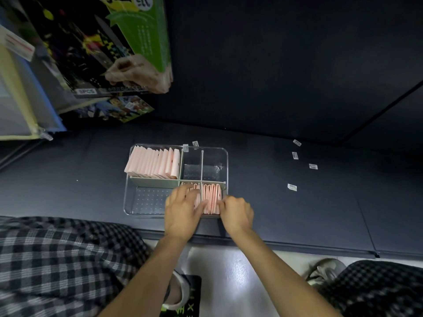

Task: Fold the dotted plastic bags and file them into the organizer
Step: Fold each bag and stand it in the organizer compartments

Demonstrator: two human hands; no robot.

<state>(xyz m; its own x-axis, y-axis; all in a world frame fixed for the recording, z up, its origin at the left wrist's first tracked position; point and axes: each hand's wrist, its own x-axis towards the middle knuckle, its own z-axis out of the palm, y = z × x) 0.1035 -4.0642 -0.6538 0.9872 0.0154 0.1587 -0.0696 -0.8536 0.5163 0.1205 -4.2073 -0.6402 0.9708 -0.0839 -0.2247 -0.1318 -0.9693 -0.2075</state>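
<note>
A clear plastic organizer (225, 156) with grey-green dividers sits on a dark mat. Its far left compartment holds a row of upright folded pink bags (153, 163). Two near right compartments hold more folded pink bags (211, 197). My left hand (183, 209) lies flat over the bags in the near middle compartment, fingers spread on them. My right hand (237, 213) is at the organizer's near right corner, its fingertips pinching the edge of the folded bags in the near right compartment. The near left compartment and the two far right ones show only their dotted clear floor.
Several small white labels (295, 155) lie scattered on the mat to the right. Printed boxes (109, 49) and a zip pouch (20, 106) stand at the far left. The mat's front edge (297, 244) runs just below my wrists, with checked trouser legs and pale floor below.
</note>
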